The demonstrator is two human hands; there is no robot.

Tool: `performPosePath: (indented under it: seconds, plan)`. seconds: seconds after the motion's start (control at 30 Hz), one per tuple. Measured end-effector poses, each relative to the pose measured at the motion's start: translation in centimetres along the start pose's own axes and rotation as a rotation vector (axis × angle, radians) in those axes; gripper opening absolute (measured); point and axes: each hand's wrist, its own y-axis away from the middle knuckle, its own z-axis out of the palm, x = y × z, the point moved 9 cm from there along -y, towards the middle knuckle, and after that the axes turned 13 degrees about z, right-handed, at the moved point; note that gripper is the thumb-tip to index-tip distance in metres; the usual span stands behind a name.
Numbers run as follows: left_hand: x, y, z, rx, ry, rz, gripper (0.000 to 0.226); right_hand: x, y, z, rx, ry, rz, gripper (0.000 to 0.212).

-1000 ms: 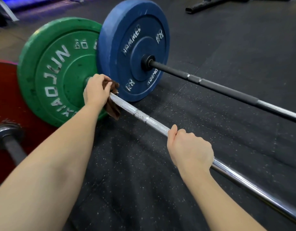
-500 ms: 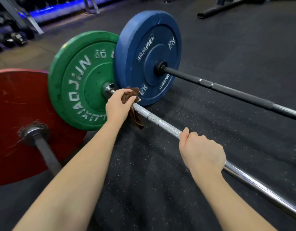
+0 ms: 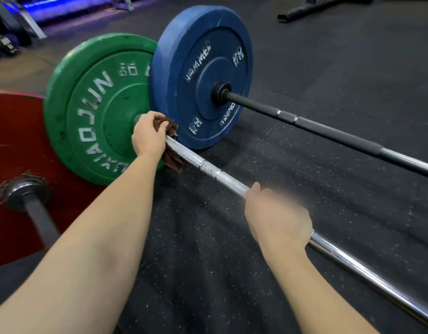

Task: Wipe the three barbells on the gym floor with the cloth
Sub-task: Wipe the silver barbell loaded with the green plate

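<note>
Half a second ago the left hand (image 3: 148, 136) had slid the cloth (image 3: 173, 157) a little way out along the chrome bar (image 3: 222, 177), leaving the collar at the green plate (image 3: 87, 112) bare. Now it is back against the hub, with the collar hidden behind the knuckles. That reads as a short back-and-forth scrub on the innermost stretch, so the wipe of this middle barbell looks barely begun: most of the shaft remains unwiped.

The left hand's fingers are clamped round cloth and bar together, and a brown tail of the cloth hangs below the shaft. The right hand (image 3: 278, 215) is wrapped over the bar further down (blurred, but the fingers curl over it), apparently steadying it.

The chrome bar lies flat on the floor (image 3: 208, 261). Its long axis runs diagonally, with the plate end pointing away from the person and to the left and the other end running off at the near right. The black bar (image 3: 328, 131) with the blue plate (image 3: 203, 68) lies just beyond it, roughly parallel. A third bar (image 3: 39, 218) with the red plate (image 3: 10, 153) sits nearer on the left, and no hand is on either one.
</note>
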Motion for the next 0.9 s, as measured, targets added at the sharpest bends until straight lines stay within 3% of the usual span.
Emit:
performPosePath:
  seconds: [0.2, 0.33, 0.4, 0.53, 0.6, 0.67, 0.8, 0.9]
  plan:
    - [2.2, 5.4, -1.3, 0.114, 0.198, -0.107, 0.018, 0.0, 0.1, -0.3, -0.01, -0.036, 0.015, 0.051]
    - [5.9, 11.8, -0.9, 0.267, 0.492, -0.145, 0.02, 0.1, 0.4, -0.7, 0.005, -0.037, 0.016, 0.053]
    - [5.6, 14.1, -0.8, 0.387, 0.716, -0.364, 0.017, 0.1, 0.7, -1.1, 0.04, -0.021, -0.002, 0.053]
    - [1.4, 17.7, 1.2, 0.645, 1.092, -0.979, 0.023, 0.3, 1.0, -1.5, 0.056, -0.026, -0.036, 0.054]
    - [-0.7, 17.9, 2.9, 0.579, 1.186, -1.154, 0.029, 0.3, 1.0, -1.4, 0.039, -0.041, -0.036, 0.054]
    - [-1.0, 17.5, 4.4, 0.397, 1.238, -1.209, 0.036, 0.4, 0.9, -1.4, 0.047, -0.05, -0.012, 0.054]
    - [1.5, 15.3, 5.8, 0.205, 1.416, -1.126, 0.035, 0.5, 0.8, -1.1, 0.03, -0.064, 0.025, 0.055]
    - [2.6, 13.3, 6.2, 0.161, 1.516, -1.059, 0.056, 0.4, 0.6, -1.0, 0.026, -0.057, 0.026, 0.054]
